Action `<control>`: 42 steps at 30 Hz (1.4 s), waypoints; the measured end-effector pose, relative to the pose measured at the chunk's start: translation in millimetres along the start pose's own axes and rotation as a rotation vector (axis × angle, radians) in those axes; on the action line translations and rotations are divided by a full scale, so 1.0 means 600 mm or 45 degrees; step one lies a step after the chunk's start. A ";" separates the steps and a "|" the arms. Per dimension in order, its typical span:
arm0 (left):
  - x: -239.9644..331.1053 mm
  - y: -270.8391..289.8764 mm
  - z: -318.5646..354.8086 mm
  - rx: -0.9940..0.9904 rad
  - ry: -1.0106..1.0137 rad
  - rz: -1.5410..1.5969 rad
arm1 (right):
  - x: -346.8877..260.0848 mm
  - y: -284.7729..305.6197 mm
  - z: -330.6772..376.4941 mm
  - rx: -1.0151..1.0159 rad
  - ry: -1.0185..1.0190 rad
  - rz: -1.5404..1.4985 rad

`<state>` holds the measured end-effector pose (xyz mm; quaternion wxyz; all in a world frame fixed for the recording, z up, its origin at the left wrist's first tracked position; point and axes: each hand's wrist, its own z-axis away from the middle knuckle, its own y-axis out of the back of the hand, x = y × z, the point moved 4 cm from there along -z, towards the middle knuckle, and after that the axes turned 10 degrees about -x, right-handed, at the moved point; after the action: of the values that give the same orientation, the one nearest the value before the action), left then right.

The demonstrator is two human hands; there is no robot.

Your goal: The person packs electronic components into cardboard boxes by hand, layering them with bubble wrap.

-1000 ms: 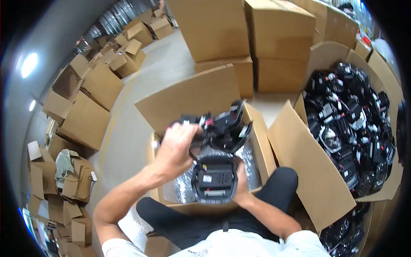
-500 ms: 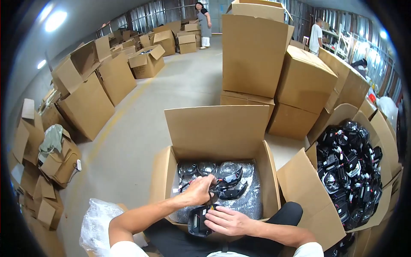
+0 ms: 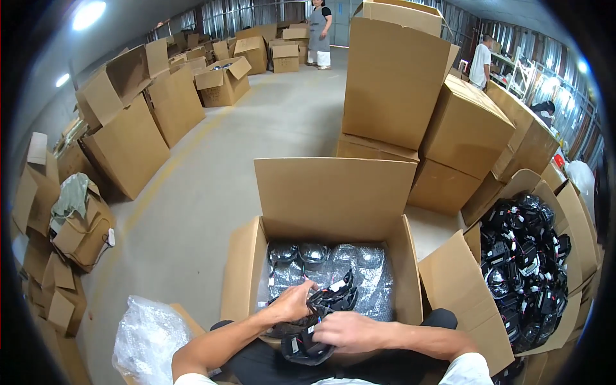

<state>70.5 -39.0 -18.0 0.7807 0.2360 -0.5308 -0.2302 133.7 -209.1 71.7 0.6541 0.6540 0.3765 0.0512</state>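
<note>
My left hand (image 3: 296, 303) is closed around dark wiring and the edge of a glossy black plastic part (image 3: 343, 292) with a small white label. Just below, the fingers of my right hand (image 3: 345, 331) are curled at a second black plastic housing (image 3: 301, 348), which hangs over the near edge of the open carton (image 3: 244, 276). Dark cables seem to link the two parts. What the right fingertips grip is partly hidden. Inside the carton, bubble wrap (image 3: 375, 282) lies over the contents, and rounded black units (image 3: 314, 253) show at the far left.
A large carton (image 3: 449, 282) filled with similar black wired units (image 3: 526, 256) stands at my right. Crumpled bubble wrap (image 3: 151, 340) lies at my left. Tall stacked cartons (image 3: 398, 90) rise ahead; more line the left. Two people (image 3: 319, 35) stand farther back.
The black parts have shifted in my hands, and the lower housing has moved down. My right hand has gone from lying flat on it to curled fingers. The view has turned slightly.
</note>
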 end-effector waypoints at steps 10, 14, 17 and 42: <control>-0.004 -0.019 0.007 -0.206 -0.051 -0.136 | 0.121 0.087 0.187 1.553 -0.441 -1.499; 0.000 -0.031 0.004 -0.241 -0.066 -0.129 | 0.178 0.013 0.280 1.818 -0.394 -1.863; 0.011 -0.032 0.009 -0.245 -0.071 -0.138 | 0.184 -0.029 0.305 1.945 -0.493 -1.934; 0.076 -0.001 -0.002 -0.014 -0.208 -0.007 | 0.595 -0.301 0.328 1.291 -2.264 -0.766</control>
<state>86.7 -67.0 13.8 0.7354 0.2136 -0.5908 -0.2538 420.8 -195.5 -269.2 0.3311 0.5326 -0.1128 -0.7707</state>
